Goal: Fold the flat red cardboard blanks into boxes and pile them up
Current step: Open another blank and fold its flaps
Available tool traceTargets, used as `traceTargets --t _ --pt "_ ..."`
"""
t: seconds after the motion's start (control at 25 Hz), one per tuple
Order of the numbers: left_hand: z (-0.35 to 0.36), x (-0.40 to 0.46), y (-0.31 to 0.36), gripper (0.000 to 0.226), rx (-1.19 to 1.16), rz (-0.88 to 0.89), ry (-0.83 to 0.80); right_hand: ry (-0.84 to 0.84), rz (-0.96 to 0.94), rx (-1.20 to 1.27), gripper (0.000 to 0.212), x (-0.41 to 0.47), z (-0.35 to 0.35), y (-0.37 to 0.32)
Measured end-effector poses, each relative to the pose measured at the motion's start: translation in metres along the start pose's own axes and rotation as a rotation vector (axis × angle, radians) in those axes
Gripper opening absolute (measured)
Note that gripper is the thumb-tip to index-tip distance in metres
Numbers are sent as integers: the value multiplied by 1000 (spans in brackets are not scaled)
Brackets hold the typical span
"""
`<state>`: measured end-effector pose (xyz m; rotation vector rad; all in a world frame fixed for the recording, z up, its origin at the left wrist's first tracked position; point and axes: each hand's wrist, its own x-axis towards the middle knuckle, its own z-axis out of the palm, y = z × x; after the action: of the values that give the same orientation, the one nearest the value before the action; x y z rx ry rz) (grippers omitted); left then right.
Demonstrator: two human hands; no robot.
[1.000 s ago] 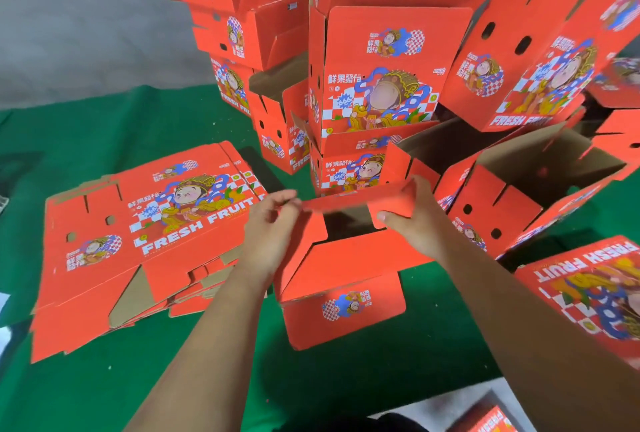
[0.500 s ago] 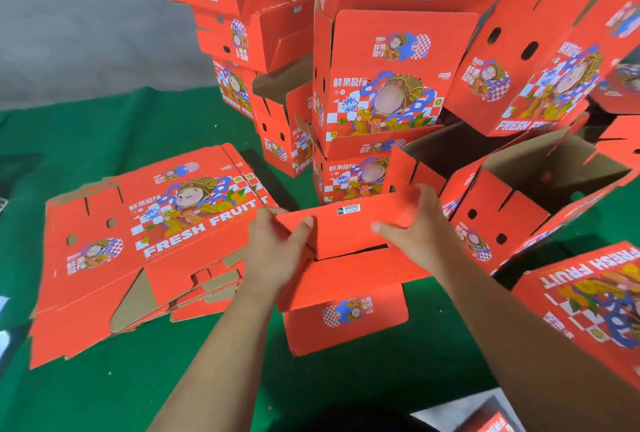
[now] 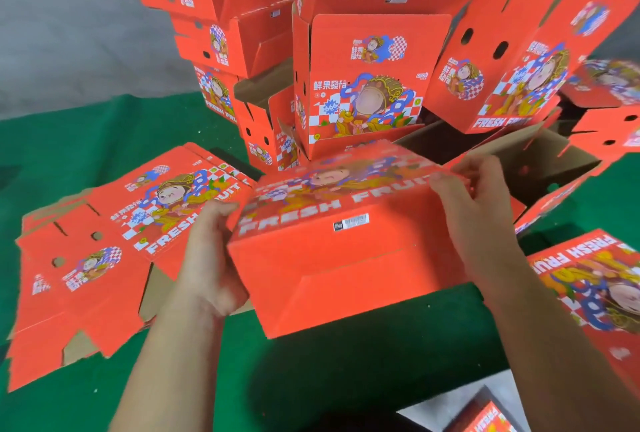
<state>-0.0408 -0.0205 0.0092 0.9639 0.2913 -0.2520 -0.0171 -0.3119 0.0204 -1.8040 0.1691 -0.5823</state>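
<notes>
A folded red box (image 3: 346, 258) is held up in the middle of the view, tilted, with its barcode side toward me and its printed "FRESH FRUIT" face on top. My left hand (image 3: 211, 251) grips its left end, fingers curled around the edge. My right hand (image 3: 474, 206) grips its right end near the top corner. A stack of flat red blanks (image 3: 104, 251) lies on the green cloth to the left. A pile of folded boxes (image 3: 367, 78) rises behind, several high. The moving box and hands are blurred.
The green cloth (image 3: 69, 141) covers the work surface. An open box with a brown inside (image 3: 540, 168) lies tipped at the right. Another folded box (image 3: 595, 296) sits at the near right edge. A grey floor (image 3: 69, 23) lies behind.
The flaps I was tucking have been closed. The box has been lifted and turned so that its printed face is on top, and it is closer to me.
</notes>
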Motion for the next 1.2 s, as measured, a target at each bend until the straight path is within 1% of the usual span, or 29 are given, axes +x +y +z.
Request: traceTargets --t 0.04,0.08,0.12,0.16,0.2,0.28,0.32,0.4,0.44,0.48,0.56,0.64,0.72,0.8,0.84,0.88,0.96,1.0,1.04,1.08,1.12,1.16,1.2 --pt "-4 -2 -1 32 45 -77 -53 -22 -52 16 26 -5 -1 -2" --pt "-7 -2 -7 38 104 -98 -53 -57 -82 22 34 -9 -4 0" --pt "-8 -2 -15 45 150 -53 -19 -95 -78 15 43 -10 -6 1" --pt "-8 1 -24 54 166 48 49 -126 -45 -10 51 -9 -8 4" --pt "-6 1 -32 59 163 147 82 -160 5 -44 56 -7 -8 6" --pt "-3 2 -44 66 211 302 75 -220 94 -119 59 -5 -9 15" --pt "-3 1 -48 68 251 362 52 -223 110 -150 54 -6 -10 20" --pt "-3 3 -51 71 285 425 28 -162 94 -214 37 -9 -13 23" --pt "-1 4 -51 71 291 434 8 -120 81 -238 37 -10 -17 22" --pt "4 5 -51 71 303 441 -6 -80 68 -270 42 -9 -23 22" --pt "21 7 -51 74 349 504 -23 0 59 -384 62 -4 -34 21" --pt "49 15 -53 74 569 674 -1 72 90 -451 79 2 -43 16" --pt "87 24 -59 72 793 863 35 55 106 -427 89 8 -52 10" --pt "132 34 -65 72 843 973 20 -27 80 -356 93 9 -57 5" --pt "156 38 -68 69 848 993 10 -71 27 -316 96 9 -59 3" --pt "176 42 -75 65 837 996 -36 -96 -54 -287 102 11 -60 1" --pt "213 55 -76 56 692 1020 -8 -119 -196 -138 110 27 -64 0" --pt "232 65 -81 63 645 995 -53 -88 -208 -20 109 42 -68 2" --pt "244 75 -83 78 827 1065 -222 -5 -184 49 107 62 -75 7" --pt "252 90 -81 85 1015 1026 -363 86 -149 40 107 86 -84 15" --pt "255 110 -81 83 1292 979 -447 152 -104 -58 106 109 -94 25" --pt "254 121 -78 75 1466 813 -524 175 -39 -147 99 128 -103 41" --pt "253 131 -80 64 1513 675 -538 162 72 -206 87 140 -110 58"
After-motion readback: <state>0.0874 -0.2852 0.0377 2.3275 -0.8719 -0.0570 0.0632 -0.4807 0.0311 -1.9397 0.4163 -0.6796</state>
